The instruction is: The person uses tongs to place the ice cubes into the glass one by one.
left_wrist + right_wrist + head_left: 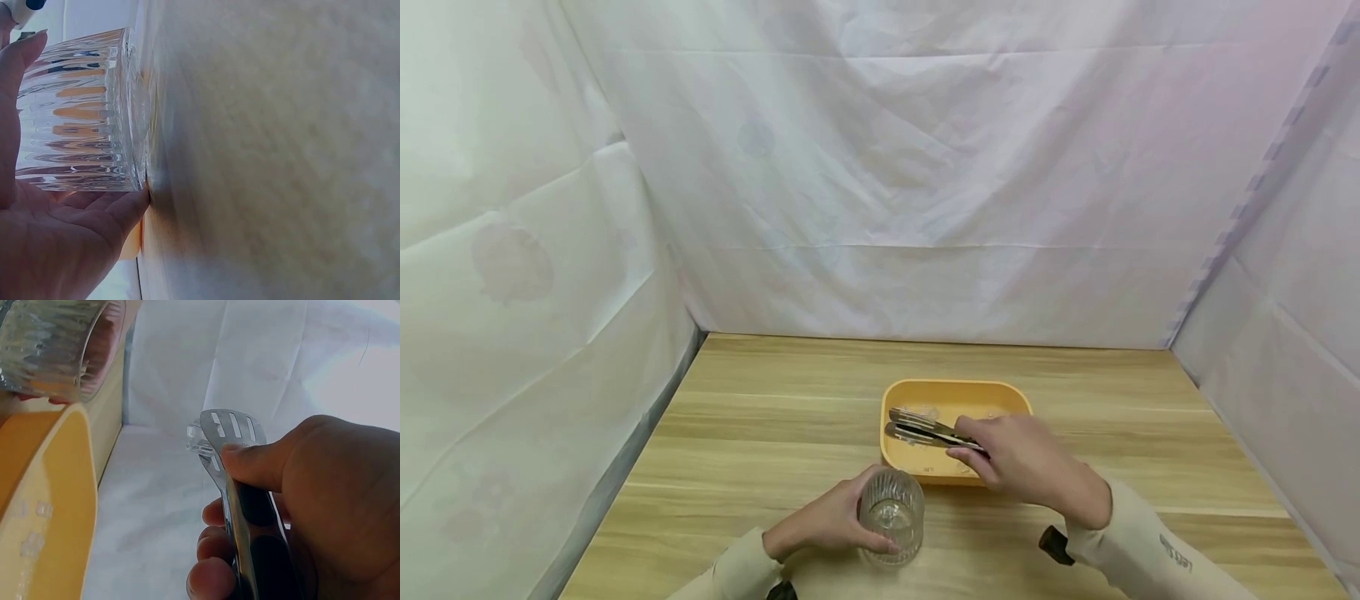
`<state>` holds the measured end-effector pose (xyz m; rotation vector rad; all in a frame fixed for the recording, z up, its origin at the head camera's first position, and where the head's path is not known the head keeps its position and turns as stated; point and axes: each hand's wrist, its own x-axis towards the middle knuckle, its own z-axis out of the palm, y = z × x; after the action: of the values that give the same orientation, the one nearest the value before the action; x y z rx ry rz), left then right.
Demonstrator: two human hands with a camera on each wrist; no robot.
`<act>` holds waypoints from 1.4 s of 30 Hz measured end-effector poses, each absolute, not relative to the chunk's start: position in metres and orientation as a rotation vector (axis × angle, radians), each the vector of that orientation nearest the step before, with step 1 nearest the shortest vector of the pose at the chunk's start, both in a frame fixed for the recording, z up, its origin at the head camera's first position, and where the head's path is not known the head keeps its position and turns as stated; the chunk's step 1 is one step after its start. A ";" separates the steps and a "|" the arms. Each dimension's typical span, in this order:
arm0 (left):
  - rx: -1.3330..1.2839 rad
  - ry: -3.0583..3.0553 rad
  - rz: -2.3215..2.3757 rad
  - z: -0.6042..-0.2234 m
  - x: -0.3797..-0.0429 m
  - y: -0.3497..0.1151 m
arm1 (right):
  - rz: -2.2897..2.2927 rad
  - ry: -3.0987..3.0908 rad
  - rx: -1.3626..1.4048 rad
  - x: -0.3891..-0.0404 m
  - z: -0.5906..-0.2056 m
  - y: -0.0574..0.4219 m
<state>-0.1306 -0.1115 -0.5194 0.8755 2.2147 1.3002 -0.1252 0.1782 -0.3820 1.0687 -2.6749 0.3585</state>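
My left hand (pixel 827 521) curls round a clear ribbed glass (pixel 892 508) standing upright on the wooden table. Thumb and fingers lie on opposite sides of it. In my right hand (pixel 1030 462) are metal tongs (pixel 236 428) with slotted heads and dark grip pads, held above a yellow tray (pixel 955 382). Between the tong heads sits a small clear cube (pixel 195 437), best seen in the right wrist view. Several more clear pieces (pixel 32 545) lie on the floor of the tray, just beyond the glass.
The wooden table (pixel 760 417) reaches back to a white cloth (pixel 925 183) hung behind it. More white cloth closes off the left (pixel 535 292) and right sides. The tray's raised wall stands between the glass and the clear pieces.
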 end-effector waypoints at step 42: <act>0.941 2.234 1.224 -0.516 -0.131 -0.111 | 0.383 -2.644 1.247 -0.105 -0.388 0.169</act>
<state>-0.1315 -0.1111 -0.5159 0.9415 2.2340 1.2242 -0.1049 0.1695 -0.3883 1.2472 -2.6436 0.3835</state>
